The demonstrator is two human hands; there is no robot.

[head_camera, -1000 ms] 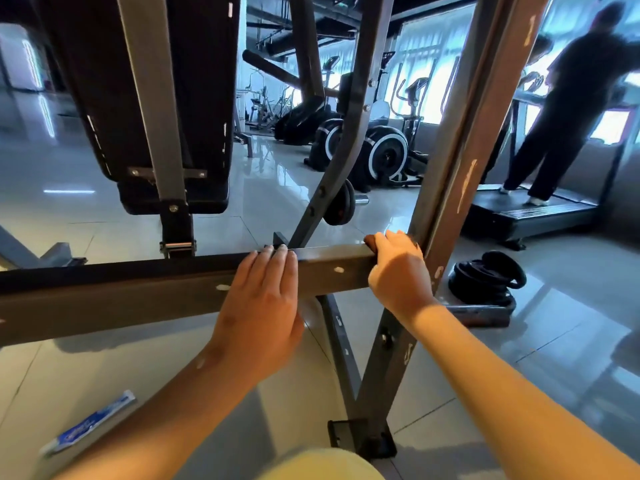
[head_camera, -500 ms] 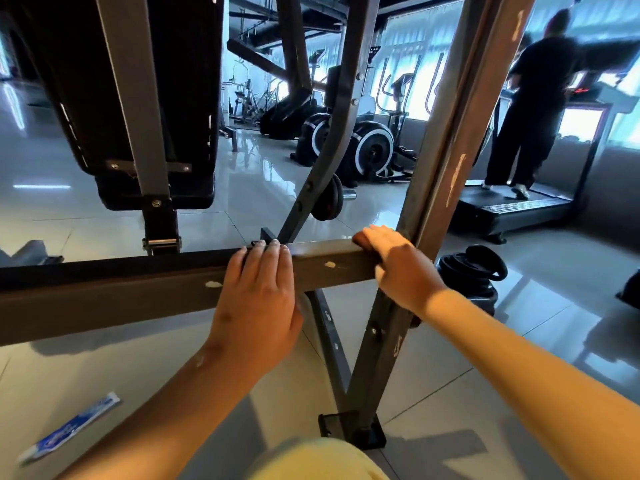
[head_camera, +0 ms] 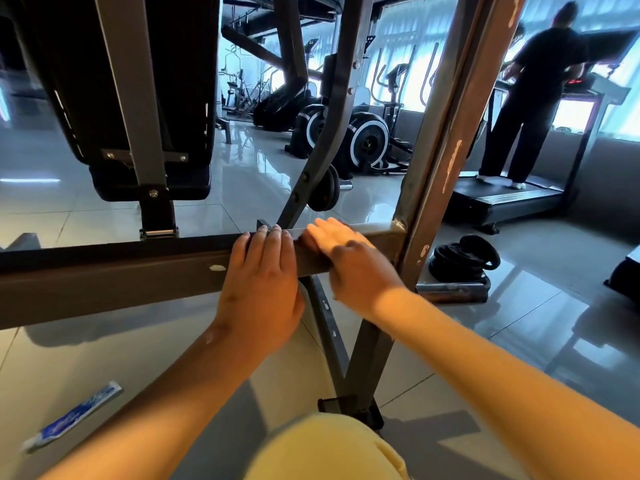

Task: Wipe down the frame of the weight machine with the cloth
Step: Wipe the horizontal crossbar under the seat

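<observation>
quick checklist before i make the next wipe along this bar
1. Cloth under the wiping hand: cannot tell. The right hand is blurred and no cloth shows beneath it.
2. Frame steadied: ok. The left hand rests on the horizontal bar, fingertips at its top edge.
3. Room to wipe leftward: not ok. The left hand sits right beside the right hand.
4. Room to wipe rightward: ok. The bar is bare from the right hand to the upright post.
5. Floor items out of the way: ok. The tube and the weight plates lie apart from both hands.
</observation>
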